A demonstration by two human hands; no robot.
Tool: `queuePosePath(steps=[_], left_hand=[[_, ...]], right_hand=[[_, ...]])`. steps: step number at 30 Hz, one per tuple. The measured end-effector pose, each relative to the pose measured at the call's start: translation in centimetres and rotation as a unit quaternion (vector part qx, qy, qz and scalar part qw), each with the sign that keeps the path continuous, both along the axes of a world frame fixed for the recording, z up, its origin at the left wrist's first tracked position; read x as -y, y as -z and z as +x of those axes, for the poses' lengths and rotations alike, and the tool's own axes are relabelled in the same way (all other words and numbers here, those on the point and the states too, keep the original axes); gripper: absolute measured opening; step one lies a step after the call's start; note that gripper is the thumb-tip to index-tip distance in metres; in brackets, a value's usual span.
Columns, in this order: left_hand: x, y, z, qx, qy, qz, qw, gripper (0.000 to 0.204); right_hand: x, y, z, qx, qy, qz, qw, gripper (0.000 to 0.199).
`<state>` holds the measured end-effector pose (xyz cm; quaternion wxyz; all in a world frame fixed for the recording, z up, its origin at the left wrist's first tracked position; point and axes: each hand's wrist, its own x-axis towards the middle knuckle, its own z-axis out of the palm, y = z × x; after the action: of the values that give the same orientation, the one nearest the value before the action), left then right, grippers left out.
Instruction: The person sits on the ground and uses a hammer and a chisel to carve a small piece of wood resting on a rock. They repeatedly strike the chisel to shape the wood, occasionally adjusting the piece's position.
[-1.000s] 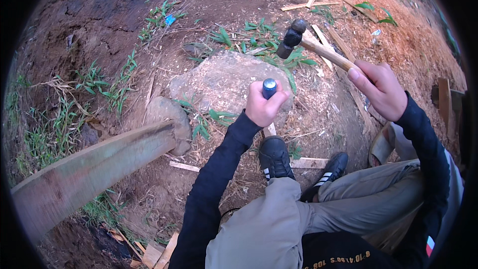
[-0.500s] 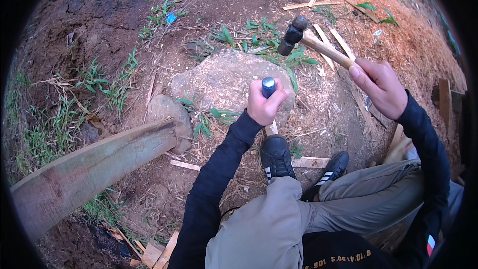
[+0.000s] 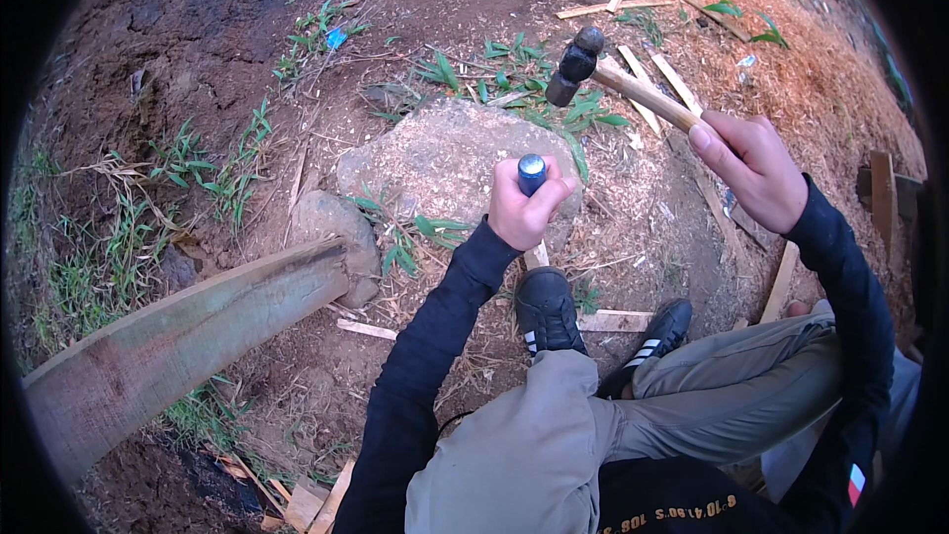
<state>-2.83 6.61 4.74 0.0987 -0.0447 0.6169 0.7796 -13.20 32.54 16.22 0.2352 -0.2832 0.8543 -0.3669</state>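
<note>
Knees and shoes: the person is crouching, grey trousers bunched at the lower edge, two black shoes point(image 3: 547, 311) planted in the dirt just behind the work, likely for a steady base.

Left hand point(image 3: 526, 206): fingers are wrapping tightly around a blue-handled chisel point(image 3: 531, 174), fist closed, thumb lying across the front. The round butt end is pointing up and showing clear of the fist, leaving a face open to a blow.

Chisel tip: it is hiding under the fist, so I cannot tell what it is touching; it seems to be standing at the near edge of the rock.

Right hand point(image 3: 753, 170): fingers are clamping on the wooden handle of a hammer point(image 3: 613, 79), low on the shaft, probably for reach and swing.

Hammer head: the dark head is hanging in the air beyond and to the right of the chisel, apart from it, over the far edge of the rock.

Rock point(image 3: 435, 160): pale, dusty, sitting half sunk in the soil just beyond the left hand.

Plank point(image 3: 188, 336): a long weathered board is lying to the left, its end resting by a smaller stone point(image 3: 336, 237).

Far ground: wood offcuts point(image 3: 618, 5) and green weeds are lying scattered.
</note>
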Motion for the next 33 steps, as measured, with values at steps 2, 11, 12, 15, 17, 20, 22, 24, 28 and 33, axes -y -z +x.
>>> queuePosePath(steps=[2,11,12,15,17,20,22,24,28,33], left_hand=[[-0.12,-0.05,0.08,-0.004,0.0,0.004,1.0,0.032],[-0.31,0.06,0.13,0.002,0.005,0.006,1.0,0.031],[-0.29,0.08,0.13,0.002,0.006,0.003,1.0,0.031],[-0.38,0.42,0.11,-0.011,0.01,-0.004,1.0,0.032],[-0.62,0.17,0.07,-0.03,0.01,-0.024,0.999,0.032],[-0.65,0.21,0.14,-0.017,-0.018,-0.014,1.0,0.031],[-0.53,0.23,0.2,-0.003,-0.035,-0.003,0.999,0.031],[-0.42,0.16,0.25,0.003,-0.041,-0.002,0.999,0.031],[-0.45,0.35,0.33,-0.025,-0.031,-0.021,0.999,0.031],[-0.35,0.28,0.2,-0.018,-0.026,-0.02,0.999,0.031]], right_hand=[[-0.06,0.05,-0.02,0.001,0.001,0.003,1.0,0.045],[0.11,-0.12,-0.05,0.006,0.0,0.005,1.0,0.045],[0.13,-0.11,-0.06,0.01,0.0,0.005,1.0,0.045],[0.08,-0.11,0.0,0.012,0.003,0.011,1.0,0.046],[0.03,-0.13,0.01,0.005,0.005,0.011,1.0,0.046],[0.05,-0.18,0.07,-0.001,0.004,0.009,1.0,0.046],[0.06,-0.25,-0.02,0.006,0.001,0.014,1.0,0.045],[0.06,-0.14,0.0,0.008,0.002,0.017,1.0,0.045],[0.15,-0.24,0.01,0.006,-0.001,0.013,1.0,0.045],[0.15,-0.11,-0.01,0.008,0.003,0.013,1.0,0.046]])
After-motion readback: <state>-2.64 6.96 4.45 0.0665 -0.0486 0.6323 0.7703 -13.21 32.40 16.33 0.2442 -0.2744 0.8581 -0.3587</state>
